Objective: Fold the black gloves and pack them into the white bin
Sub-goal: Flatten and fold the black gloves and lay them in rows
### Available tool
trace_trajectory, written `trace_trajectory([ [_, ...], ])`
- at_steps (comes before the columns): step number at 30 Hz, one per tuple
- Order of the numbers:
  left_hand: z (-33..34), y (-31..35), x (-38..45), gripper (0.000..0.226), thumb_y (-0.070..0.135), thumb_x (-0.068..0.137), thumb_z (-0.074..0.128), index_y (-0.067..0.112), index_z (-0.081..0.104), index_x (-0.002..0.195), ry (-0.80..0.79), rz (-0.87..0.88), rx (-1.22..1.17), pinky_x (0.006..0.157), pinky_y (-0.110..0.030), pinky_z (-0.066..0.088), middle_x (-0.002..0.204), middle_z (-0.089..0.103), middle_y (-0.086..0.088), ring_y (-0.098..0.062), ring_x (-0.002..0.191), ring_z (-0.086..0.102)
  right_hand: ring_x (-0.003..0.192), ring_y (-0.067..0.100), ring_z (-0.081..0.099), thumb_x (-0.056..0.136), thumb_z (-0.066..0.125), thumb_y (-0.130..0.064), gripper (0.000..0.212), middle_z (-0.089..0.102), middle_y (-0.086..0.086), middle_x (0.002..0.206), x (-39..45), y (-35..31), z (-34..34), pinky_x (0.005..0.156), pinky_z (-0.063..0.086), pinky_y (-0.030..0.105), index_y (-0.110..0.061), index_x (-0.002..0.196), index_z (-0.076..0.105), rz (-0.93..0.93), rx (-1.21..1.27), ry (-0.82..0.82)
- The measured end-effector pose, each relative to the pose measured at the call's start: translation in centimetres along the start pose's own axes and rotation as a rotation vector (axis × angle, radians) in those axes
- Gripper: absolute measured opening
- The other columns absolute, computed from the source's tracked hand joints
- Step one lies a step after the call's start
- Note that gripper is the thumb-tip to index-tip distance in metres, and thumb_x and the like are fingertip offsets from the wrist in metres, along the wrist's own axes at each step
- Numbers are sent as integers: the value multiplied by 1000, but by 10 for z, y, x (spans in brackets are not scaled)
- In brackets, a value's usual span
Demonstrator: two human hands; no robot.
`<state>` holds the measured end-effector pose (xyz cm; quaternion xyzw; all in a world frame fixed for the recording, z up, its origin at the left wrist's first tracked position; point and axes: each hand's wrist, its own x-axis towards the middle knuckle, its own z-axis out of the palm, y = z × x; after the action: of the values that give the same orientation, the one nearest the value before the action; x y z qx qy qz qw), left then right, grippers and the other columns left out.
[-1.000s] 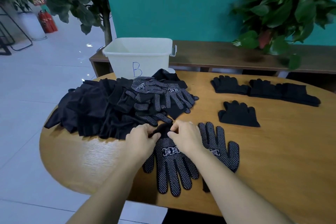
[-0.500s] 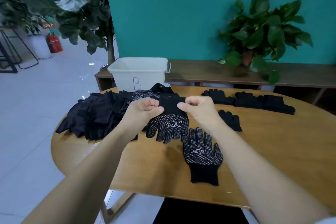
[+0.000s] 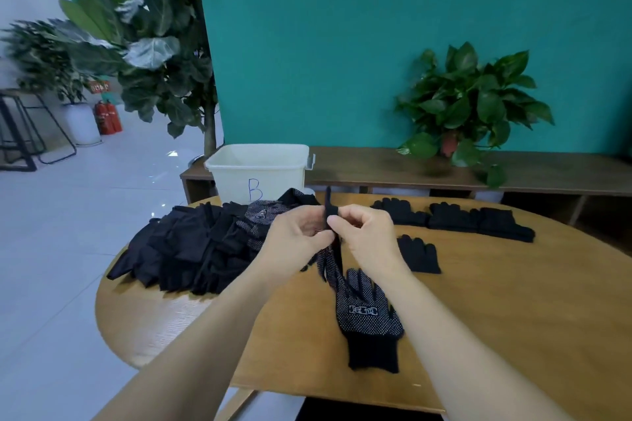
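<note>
The glove [image 3: 329, 249] in work hangs in the air above the table [image 3: 513, 301], between the two hands, seen almost edge-on. Its cuff stands up above the fingers and its dotted part hangs down toward the second glove [image 3: 367, 311], which lies flat on the table, palm side up, cuff toward the person.

What could go wrong, in my judgement: the hold is only at the thin top edge, so the glove could slip out and fall on the second glove or on the pile [image 3: 191, 246], and then the pair may be mixed with the others. The hanging part turns freely, so a fold started now could come out crooked. The bin [image 3: 260, 167] stands behind the pile at the far edge, so a loosely folded pair could open again while it is carried over there.

The left hand [image 3: 294, 232] has its fingers curled and it pinches the glove near the cuff. The right hand [image 3: 362, 225] is also curled, with thumb and fingers closed on the same cuff from the other side. Neither hand touches the table.

Further out, more gloves [image 3: 455, 219] lie in a row at the far right side, and one single glove [image 3: 419, 253] lies nearer.
</note>
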<state>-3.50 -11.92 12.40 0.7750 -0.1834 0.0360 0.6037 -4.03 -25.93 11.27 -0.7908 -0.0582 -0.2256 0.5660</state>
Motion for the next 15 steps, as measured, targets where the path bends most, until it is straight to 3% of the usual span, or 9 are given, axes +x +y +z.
trace_trajectory([
  [3, 7, 3, 0, 32, -7, 83, 66, 13, 68, 108, -29, 23, -94, 81, -25, 57, 96, 75, -1, -15, 94, 71, 96, 11, 61, 91, 60, -9, 19, 68, -12, 90, -3, -6, -7, 85, 49, 30, -18, 93, 77, -96, -76, -77],
  [5, 10, 5, 1, 21, 1, 88, 67, 9, 69, 107, 11, 41, -110, 84, -37, 58, 96, 75, -9, -24, 93, 71, 98, 14, 58, 89, 63, -11, 18, 66, -8, 89, -4, -6, -13, 87, 48, 33, -23, 89, 76, -138, -115, -40],
  [7, 13, 9, 3, 17, 2, 93, 61, 7, 71, 106, 1, 48, -128, 83, -38, 58, 96, 75, -13, -27, 92, 71, 89, 11, 57, 84, 71, -14, 12, 63, -7, 86, -6, -4, -23, 81, 49, 32, -27, 82, 72, -135, -117, 55],
  [9, 16, 13, 3, 20, 1, 95, 57, 8, 70, 108, -55, 10, -207, 77, -31, 59, 96, 75, -12, -21, 89, 73, 90, 6, 55, 80, 77, -19, 22, 60, -11, 94, -7, -2, -36, 80, 46, 24, -28, 94, 64, -69, -111, 126],
  [11, 19, 16, 4, 20, 3, 96, 57, 9, 70, 109, -151, -54, -310, 73, -27, 58, 98, 75, -12, -21, 89, 72, 97, 5, 59, 80, 78, -19, 36, 63, -9, 104, -6, -1, -52, 82, 45, 19, -25, 110, 59, 49, 15, 49],
  [12, 20, 15, 5, 20, 4, 95, 57, 10, 70, 109, -199, -73, -328, 73, -28, 57, 100, 75, -12, -23, 91, 72, 92, 9, 64, 82, 76, -15, 31, 68, -5, 101, -7, -2, -59, 78, 47, 20, -20, 109, 61, 97, 133, -23],
  [14, 25, 14, 7, 18, 6, 94, 60, 10, 72, 107, -254, -94, -318, 73, -27, 56, 100, 75, -13, -24, 92, 72, 67, 19, 61, 85, 73, -8, 11, 66, 7, 74, -10, -1, -72, 63, 47, 25, -10, 80, 63, 112, 219, -111],
  [15, 27, 14, 6, 15, 7, 92, 63, 10, 73, 103, -250, -100, -307, 70, -25, 56, 98, 75, -13, -23, 88, 72, 59, 21, 52, 85, 73, -7, 24, 56, 11, 64, -11, 2, -77, 57, 42, 26, -8, 67, 56, 96, 190, -99],
])
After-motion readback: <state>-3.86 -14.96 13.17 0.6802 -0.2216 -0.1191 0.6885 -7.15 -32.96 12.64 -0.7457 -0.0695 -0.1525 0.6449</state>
